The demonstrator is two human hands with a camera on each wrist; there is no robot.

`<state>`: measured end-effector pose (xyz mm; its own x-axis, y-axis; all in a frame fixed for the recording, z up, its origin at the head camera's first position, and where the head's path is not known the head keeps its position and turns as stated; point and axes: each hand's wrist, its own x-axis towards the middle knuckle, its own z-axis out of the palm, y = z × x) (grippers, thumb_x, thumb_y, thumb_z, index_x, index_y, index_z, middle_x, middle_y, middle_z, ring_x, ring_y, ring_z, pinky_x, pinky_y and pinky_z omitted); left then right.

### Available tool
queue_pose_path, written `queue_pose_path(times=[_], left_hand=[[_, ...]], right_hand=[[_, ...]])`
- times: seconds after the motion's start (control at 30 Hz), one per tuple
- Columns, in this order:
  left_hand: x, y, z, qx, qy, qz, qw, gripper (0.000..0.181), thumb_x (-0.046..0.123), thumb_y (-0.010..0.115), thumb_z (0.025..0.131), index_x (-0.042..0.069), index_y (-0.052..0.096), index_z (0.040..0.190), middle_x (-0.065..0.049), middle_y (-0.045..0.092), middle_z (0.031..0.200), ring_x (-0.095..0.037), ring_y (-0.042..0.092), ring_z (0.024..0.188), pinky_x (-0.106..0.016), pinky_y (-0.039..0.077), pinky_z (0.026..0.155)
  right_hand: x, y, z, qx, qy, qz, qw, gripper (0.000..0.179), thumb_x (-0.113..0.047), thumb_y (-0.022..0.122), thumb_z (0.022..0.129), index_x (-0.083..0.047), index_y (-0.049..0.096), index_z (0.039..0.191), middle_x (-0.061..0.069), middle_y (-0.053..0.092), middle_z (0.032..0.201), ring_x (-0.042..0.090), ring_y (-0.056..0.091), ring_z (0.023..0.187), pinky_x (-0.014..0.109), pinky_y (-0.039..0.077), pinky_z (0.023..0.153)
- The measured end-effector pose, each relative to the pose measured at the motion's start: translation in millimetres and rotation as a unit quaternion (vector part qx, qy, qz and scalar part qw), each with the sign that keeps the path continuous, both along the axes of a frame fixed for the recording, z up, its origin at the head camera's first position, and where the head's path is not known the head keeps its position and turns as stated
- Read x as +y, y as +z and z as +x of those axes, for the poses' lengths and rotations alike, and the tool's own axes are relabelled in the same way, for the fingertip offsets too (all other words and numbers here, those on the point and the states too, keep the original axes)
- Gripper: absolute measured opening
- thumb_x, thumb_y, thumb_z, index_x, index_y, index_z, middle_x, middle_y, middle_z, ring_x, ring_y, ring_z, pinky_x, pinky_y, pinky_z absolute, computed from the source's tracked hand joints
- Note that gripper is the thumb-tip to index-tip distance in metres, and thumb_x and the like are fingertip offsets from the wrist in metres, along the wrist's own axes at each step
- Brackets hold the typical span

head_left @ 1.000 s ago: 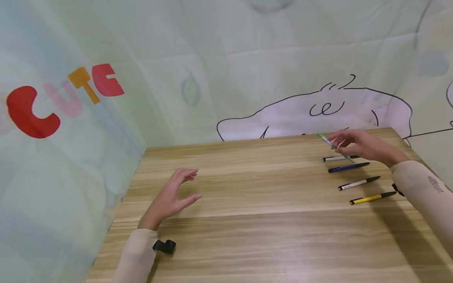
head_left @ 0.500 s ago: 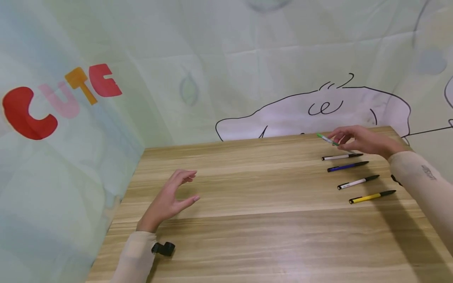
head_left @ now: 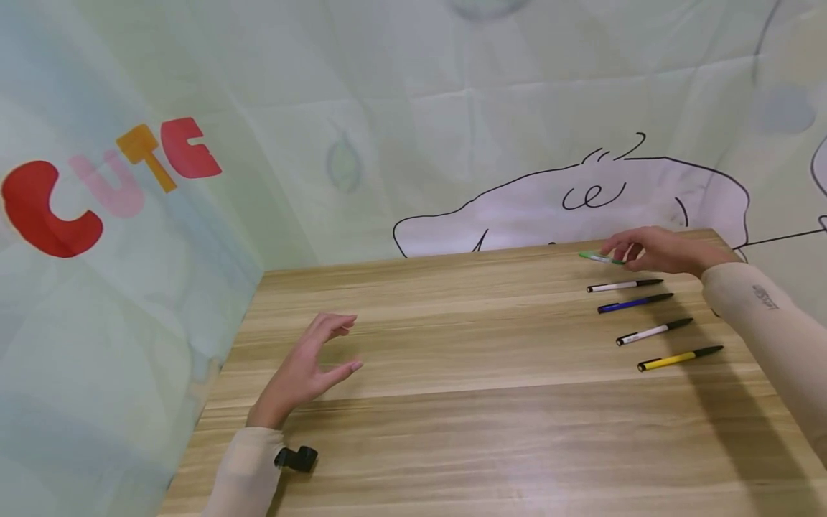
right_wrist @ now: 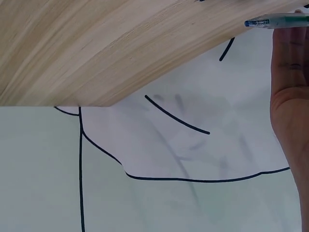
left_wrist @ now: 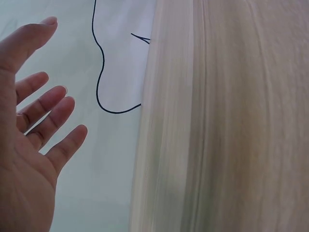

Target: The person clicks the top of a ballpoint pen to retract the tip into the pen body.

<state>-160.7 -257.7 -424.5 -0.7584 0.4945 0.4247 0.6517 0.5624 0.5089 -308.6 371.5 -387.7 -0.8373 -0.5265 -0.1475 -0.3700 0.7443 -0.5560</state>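
At the far right of the table, in the head view, my right hand (head_left: 660, 250) pinches a green and clear pen (head_left: 599, 257). The pen lies nearly level, just beyond a row of pens; I cannot tell whether it touches the wood. In the right wrist view its pointed clear tip (right_wrist: 260, 22) sticks out past the hand. The row holds a white pen (head_left: 620, 286), a blue pen (head_left: 633, 304), a second white pen (head_left: 652, 332) and a yellow pen (head_left: 675, 359). My left hand (head_left: 304, 370) hovers over the table's left part, fingers relaxed, holding nothing.
The wood-grain table (head_left: 452, 323) meets a printed cloth backdrop (head_left: 388, 129) at its far edge and left side. A small black device (head_left: 298, 458) sits at the left wrist.
My right hand has moved slightly away from me and lower, and the green pen has swung from slanted over the first white pen to nearly level beyond it. The left hand stays almost still.
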Motion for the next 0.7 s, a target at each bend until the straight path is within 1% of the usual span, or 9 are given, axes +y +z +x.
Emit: queue_pose_path(times=[0.07,0.17,0.23,0.3,0.43,0.53,0.7], left_hand=[[-0.6,-0.8,-0.1,0.0,-0.002,0.003,1.0,0.075,0.013,0.086,0.082,0.014,0.048,0.147,-0.013,0.056,0.133,-0.029,0.057,0.119,-0.03,0.048,0.104],[-1.3,-1.5,-0.2,-0.004,-0.005,0.008,1.0,0.075,0.012,0.085,0.082,0.013,0.048,0.147,-0.015,0.055,0.133,-0.032,0.057,0.119,-0.029,0.047,0.106],[-1.5,-1.5,0.1,-0.007,-0.004,0.008,0.9999,0.075,0.012,0.085,0.082,0.013,0.048,0.147,-0.015,0.055,0.134,-0.032,0.057,0.119,-0.029,0.047,0.106],[-1.7,-1.1,0.8,-0.007,-0.004,0.007,0.9999,0.075,0.012,0.085,0.082,0.014,0.048,0.147,-0.013,0.055,0.134,-0.031,0.057,0.119,-0.031,0.048,0.105],[-1.7,-0.7,1.4,-0.008,0.002,-0.002,1.0,0.075,0.016,0.085,0.083,0.016,0.047,0.148,-0.008,0.055,0.135,-0.027,0.057,0.12,-0.035,0.049,0.104],[-1.5,-0.2,1.3,-0.01,0.006,-0.008,0.9999,0.075,0.017,0.085,0.084,0.017,0.047,0.148,-0.006,0.054,0.136,-0.024,0.056,0.122,-0.033,0.048,0.105],[-1.3,-0.3,0.3,-0.009,0.0,-0.004,0.9999,0.075,0.016,0.086,0.083,0.016,0.048,0.147,-0.006,0.054,0.136,-0.028,0.057,0.122,-0.029,0.047,0.107]], right_hand=[[1.8,-1.4,-2.5,-0.01,0.001,0.003,0.9999,0.036,0.006,0.063,0.095,-0.005,0.064,0.129,0.012,0.063,0.117,0.024,0.057,0.106,0.027,0.054,0.08],[2.0,-2.5,-4.8,-0.03,-0.008,0.003,0.9995,0.035,0.009,0.062,0.094,-0.004,0.065,0.126,0.013,0.063,0.116,0.027,0.057,0.106,0.027,0.054,0.08],[1.7,-3.1,-6.1,-0.041,-0.011,0.007,0.9991,0.034,0.01,0.061,0.093,-0.003,0.065,0.125,0.014,0.062,0.115,0.029,0.057,0.107,0.028,0.055,0.079],[1.5,-3.7,-7.1,-0.043,-0.008,0.015,0.9989,0.034,0.01,0.062,0.093,-0.004,0.066,0.124,0.013,0.063,0.115,0.03,0.057,0.107,0.029,0.055,0.08],[3.0,-5.6,-8.6,-0.03,0.011,0.036,0.9988,0.032,0.007,0.063,0.094,-0.007,0.067,0.123,0.01,0.064,0.117,0.028,0.057,0.108,0.032,0.054,0.082],[4.6,-8.4,-9.4,-0.01,0.028,0.042,0.9987,0.031,0.006,0.065,0.093,-0.009,0.068,0.12,0.008,0.065,0.117,0.026,0.059,0.106,0.031,0.054,0.083],[6.8,-14.2,-12.4,0.001,0.035,0.044,0.9984,0.029,0.004,0.067,0.093,-0.01,0.069,0.118,0.006,0.066,0.116,0.024,0.059,0.104,0.03,0.053,0.083]])
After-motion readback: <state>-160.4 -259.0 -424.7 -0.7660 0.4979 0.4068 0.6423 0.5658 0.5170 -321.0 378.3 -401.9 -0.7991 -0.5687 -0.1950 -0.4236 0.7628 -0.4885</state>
